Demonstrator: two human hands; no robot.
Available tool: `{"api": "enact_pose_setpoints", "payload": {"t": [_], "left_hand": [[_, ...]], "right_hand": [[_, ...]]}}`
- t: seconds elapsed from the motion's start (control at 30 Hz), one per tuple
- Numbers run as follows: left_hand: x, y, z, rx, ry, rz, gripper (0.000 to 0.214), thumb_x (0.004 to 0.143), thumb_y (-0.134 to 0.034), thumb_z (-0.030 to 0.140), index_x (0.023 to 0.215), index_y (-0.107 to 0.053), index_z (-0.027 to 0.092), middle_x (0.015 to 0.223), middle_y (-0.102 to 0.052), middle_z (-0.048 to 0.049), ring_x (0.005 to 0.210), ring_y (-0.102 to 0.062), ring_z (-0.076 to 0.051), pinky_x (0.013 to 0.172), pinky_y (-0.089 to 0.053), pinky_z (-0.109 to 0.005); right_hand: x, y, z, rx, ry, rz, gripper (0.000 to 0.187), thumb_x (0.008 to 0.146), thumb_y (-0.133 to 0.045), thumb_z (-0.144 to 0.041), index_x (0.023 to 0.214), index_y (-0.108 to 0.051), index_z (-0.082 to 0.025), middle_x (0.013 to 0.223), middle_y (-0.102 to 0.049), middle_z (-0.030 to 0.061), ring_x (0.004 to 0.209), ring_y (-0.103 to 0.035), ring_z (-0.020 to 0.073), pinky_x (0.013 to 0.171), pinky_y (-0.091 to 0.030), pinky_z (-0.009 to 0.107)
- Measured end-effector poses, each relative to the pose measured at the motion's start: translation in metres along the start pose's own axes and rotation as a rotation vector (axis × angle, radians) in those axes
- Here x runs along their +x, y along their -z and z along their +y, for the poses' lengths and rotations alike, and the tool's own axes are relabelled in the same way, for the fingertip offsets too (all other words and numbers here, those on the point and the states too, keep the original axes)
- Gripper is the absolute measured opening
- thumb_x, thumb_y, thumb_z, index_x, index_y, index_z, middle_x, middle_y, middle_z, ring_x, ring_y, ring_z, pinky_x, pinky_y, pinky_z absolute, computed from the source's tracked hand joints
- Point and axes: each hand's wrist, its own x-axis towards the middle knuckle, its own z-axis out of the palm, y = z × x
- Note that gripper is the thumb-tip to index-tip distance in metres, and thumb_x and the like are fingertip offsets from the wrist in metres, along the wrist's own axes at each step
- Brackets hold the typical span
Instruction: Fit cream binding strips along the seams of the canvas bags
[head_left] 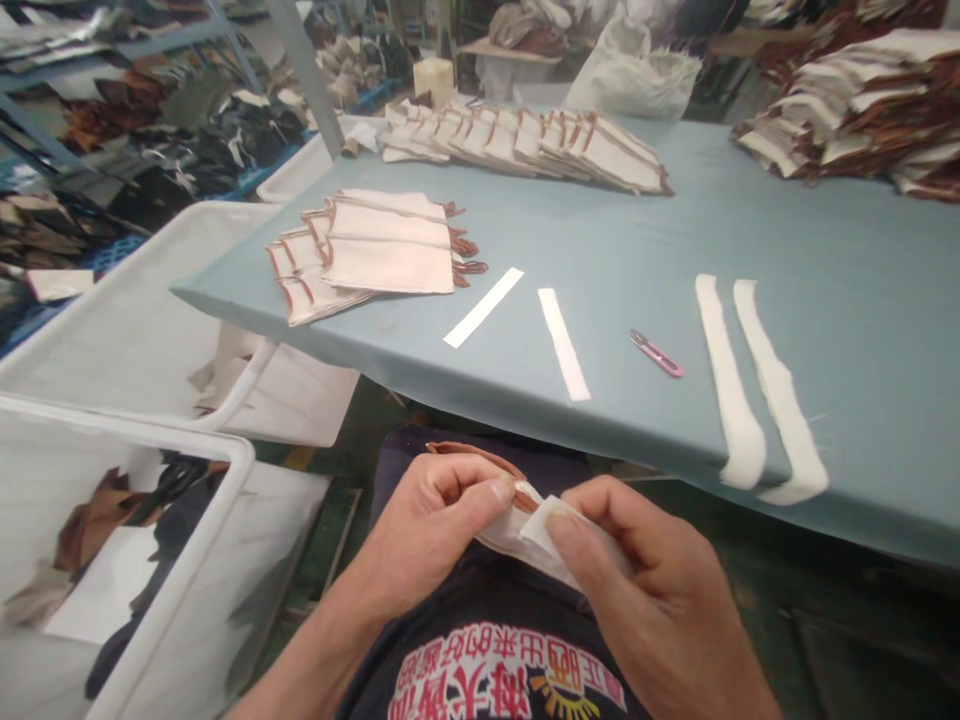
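Over my lap I hold a sewn piece (499, 538) with a pale face and a brown edge. My left hand (457, 500) pinches its upper edge between thumb and fingers. Between the thumb and fingers of my right hand (637, 560) is a small white strip (544, 522), its end against the sewn piece's opening. The lower part of the piece is partly hidden by my hands. On the table ahead lie two flat white strips (484, 308), a pair of pink thread snips (656, 355) and two long, fluffy white strips (731, 400).
The blue-green table (600, 240) has its front edge just beyond my hands. Stacked pale pieces with brown trim (390, 262) lie at left, with a longer row (525, 145) behind and a large pile (862, 110) far right. White bins (247, 470) stand at left.
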Motion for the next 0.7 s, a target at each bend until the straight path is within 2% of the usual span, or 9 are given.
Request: {"api": "enact_pose_setpoints", "payload": {"t": [0.13, 0.23, 0.4, 0.53, 0.7], "left_hand": [[-0.003, -0.002, -0.004, -0.004, 0.004, 0.095, 0.022, 0.082, -0.069, 0.031, 0.071, -0.078, 0.013, 0.077, -0.074, -0.0052, 0.070, -0.059, -0.015, 0.064, -0.046, -0.023], [-0.004, -0.001, -0.006, -0.002, 0.031, 0.119, 0.023, 0.079, -0.067, 0.031, 0.070, -0.077, 0.012, 0.071, -0.071, -0.0043, 0.064, -0.054, -0.013, 0.060, -0.042, -0.023], [-0.003, 0.002, -0.007, -0.007, 0.078, 0.142, 0.025, 0.075, -0.065, 0.033, 0.064, -0.073, 0.012, 0.061, -0.062, -0.0016, 0.058, -0.045, -0.011, 0.054, -0.035, -0.023], [-0.002, 0.003, -0.009, 0.018, 0.073, 0.151, 0.026, 0.074, -0.063, 0.033, 0.058, -0.065, 0.013, 0.057, -0.053, 0.0007, 0.058, -0.039, -0.010, 0.054, -0.030, -0.023], [-0.002, 0.005, -0.010, 0.017, 0.078, 0.146, 0.025, 0.074, -0.062, 0.031, 0.058, -0.064, 0.013, 0.060, -0.054, 0.0000, 0.059, -0.039, -0.010, 0.055, -0.031, -0.023]], "right_hand": [[0.011, -0.011, 0.008, -0.155, 0.154, 0.056, 0.029, 0.096, -0.057, -0.037, 0.071, -0.063, -0.023, 0.054, -0.059, -0.0045, 0.045, -0.050, 0.0112, 0.044, -0.035, 0.022], [0.014, -0.017, 0.010, -0.196, 0.212, 0.092, 0.028, 0.095, -0.057, -0.035, 0.071, -0.061, -0.023, 0.054, -0.061, -0.0043, 0.044, -0.051, 0.0117, 0.045, -0.036, 0.023], [0.012, -0.021, 0.011, -0.255, 0.213, 0.060, 0.027, 0.096, -0.058, -0.037, 0.072, -0.060, -0.024, 0.056, -0.064, -0.0038, 0.044, -0.053, 0.0127, 0.047, -0.035, 0.025], [0.011, -0.025, 0.013, -0.326, 0.233, 0.103, 0.028, 0.096, -0.058, -0.037, 0.072, -0.060, -0.024, 0.054, -0.063, -0.0035, 0.043, -0.055, 0.0136, 0.048, -0.032, 0.026], [0.012, -0.027, 0.012, -0.388, 0.239, 0.116, 0.030, 0.096, -0.058, -0.039, 0.070, -0.058, -0.024, 0.053, -0.064, -0.0024, 0.044, -0.057, 0.0150, 0.049, -0.030, 0.026]]}}
